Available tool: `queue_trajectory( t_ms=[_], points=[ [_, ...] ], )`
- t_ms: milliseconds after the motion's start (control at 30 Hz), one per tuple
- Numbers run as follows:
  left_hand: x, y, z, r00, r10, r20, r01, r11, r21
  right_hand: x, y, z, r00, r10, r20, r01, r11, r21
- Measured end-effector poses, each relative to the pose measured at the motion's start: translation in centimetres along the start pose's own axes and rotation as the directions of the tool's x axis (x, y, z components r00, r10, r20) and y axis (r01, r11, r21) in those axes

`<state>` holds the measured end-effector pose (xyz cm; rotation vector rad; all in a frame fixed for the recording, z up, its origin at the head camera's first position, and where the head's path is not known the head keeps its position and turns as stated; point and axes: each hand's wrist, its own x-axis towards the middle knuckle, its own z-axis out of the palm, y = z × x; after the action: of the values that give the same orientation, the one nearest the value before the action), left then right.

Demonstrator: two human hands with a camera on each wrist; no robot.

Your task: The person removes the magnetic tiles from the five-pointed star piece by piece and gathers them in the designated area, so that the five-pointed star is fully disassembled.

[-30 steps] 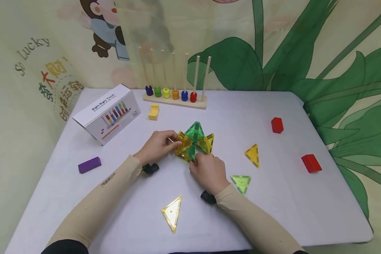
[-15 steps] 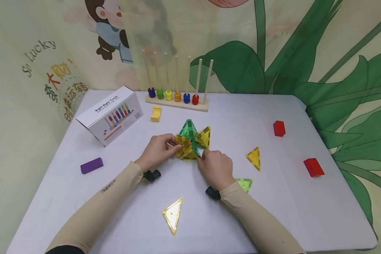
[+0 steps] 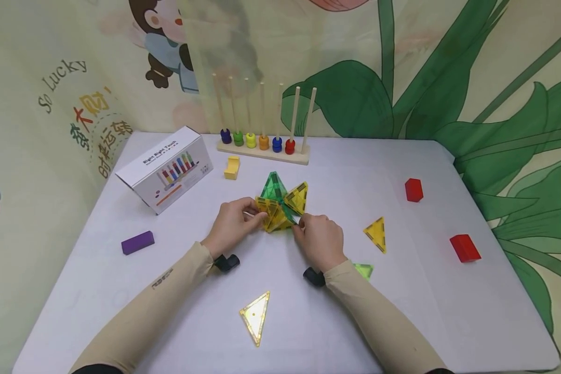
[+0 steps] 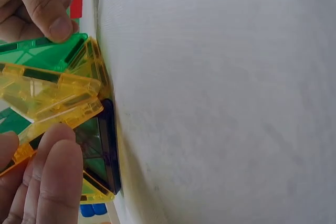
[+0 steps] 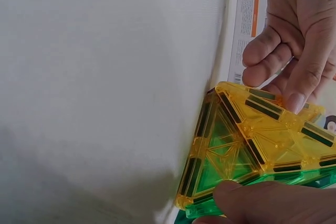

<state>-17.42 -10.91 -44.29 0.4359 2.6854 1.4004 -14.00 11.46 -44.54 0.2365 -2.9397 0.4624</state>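
Note:
A built shape of see-through yellow and green triangular magnetic tiles (image 3: 273,213) stands mid-table, its points spread like a star. At its left side my left hand (image 3: 234,224) pinches a yellow triangular magnetic tile (image 5: 278,129) between thumb and fingers. My right hand (image 3: 320,240) pinches a green triangular magnetic tile (image 4: 44,53) at the near right side, thumb on its edge in the left wrist view. A dark-edged tile (image 4: 108,148) shows low in the shape. Loose on the table lie two yellow triangular tiles, one near the front (image 3: 255,317) and one to the right (image 3: 376,235).
A light green tile (image 3: 364,270) is partly hidden by my right forearm. Two red blocks (image 3: 413,190) lie at right, a purple block (image 3: 137,242) at left. Behind stand a white box (image 3: 165,169), a yellow block (image 3: 231,168) and a wooden peg rack (image 3: 262,152) with coloured beads.
The tile shape has turned and shifted slightly left and away. My right hand has moved right with the green tile's corner, and its forearm covers more of the light green tile.

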Motion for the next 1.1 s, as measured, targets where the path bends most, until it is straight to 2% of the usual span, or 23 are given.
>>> queue_trajectory(
  t_ms=[200, 333, 500, 633, 700, 733, 800, 833, 900, 933, 1000, 1033, 1100],
  points=[
    [0.2, 0.1, 0.0, 0.999, 0.028, -0.017, -0.028, 1.000, 0.003, 0.4, 0.2, 0.0, 1.000, -0.001, 0.007, 0.001, 1.000, 0.005],
    [0.3, 0.1, -0.1, 0.999, 0.041, -0.017, -0.040, 0.998, 0.039, 0.4, 0.3, 0.1, 1.000, -0.005, 0.003, 0.005, 1.000, 0.007],
    [0.2, 0.4, -0.7, 0.999, 0.039, -0.012, -0.037, 0.988, 0.153, 0.4, 0.3, -0.1, 1.000, -0.004, 0.008, 0.004, 1.000, 0.019],
    [-0.2, 0.8, -1.8, 0.993, 0.083, -0.082, -0.053, 0.947, 0.315, 0.4, 0.3, -0.3, 1.000, -0.008, 0.007, 0.008, 1.000, 0.013],
    [-0.3, 0.9, -2.3, 0.980, 0.153, -0.128, -0.090, 0.912, 0.401, 0.4, 0.3, -0.4, 1.000, -0.012, 0.004, 0.012, 1.000, 0.009],
    [-0.3, 1.1, -2.5, 0.970, 0.200, -0.138, -0.119, 0.886, 0.448, 0.4, 0.3, -0.4, 1.000, -0.012, 0.001, 0.012, 1.000, 0.008],
    [-0.1, 1.5, -2.6, 0.944, 0.309, -0.115, -0.206, 0.826, 0.525, 0.4, 0.3, -0.4, 1.000, -0.012, -0.003, 0.012, 1.000, 0.007],
    [0.0, 1.7, -2.5, 0.928, 0.363, -0.082, -0.255, 0.782, 0.569, 0.5, 0.3, -0.4, 1.000, -0.012, -0.005, 0.012, 1.000, 0.007],
    [0.4, 2.1, -2.2, 0.897, 0.443, 0.017, -0.347, 0.678, 0.648, 0.6, 0.3, -0.3, 1.000, -0.012, -0.011, 0.012, 1.000, 0.007],
    [0.6, 2.3, -1.9, 0.882, 0.465, 0.076, -0.390, 0.631, 0.670, 0.6, 0.3, -0.2, 1.000, -0.011, -0.015, 0.012, 1.000, 0.008],
    [1.0, 2.6, -1.2, 0.866, 0.468, 0.176, -0.445, 0.559, 0.699, 0.7, 0.3, -0.1, 1.000, -0.009, -0.016, 0.010, 1.000, 0.016],
    [1.2, 2.6, -0.9, 0.863, 0.459, 0.212, -0.458, 0.531, 0.713, 0.7, 0.2, 0.0, 1.000, -0.010, -0.016, 0.010, 1.000, 0.021],
    [1.4, 2.6, -0.5, 0.868, 0.427, 0.254, -0.461, 0.502, 0.731, 0.8, 0.1, 0.2, 1.000, -0.015, -0.010, 0.015, 0.999, 0.035]
  ],
)
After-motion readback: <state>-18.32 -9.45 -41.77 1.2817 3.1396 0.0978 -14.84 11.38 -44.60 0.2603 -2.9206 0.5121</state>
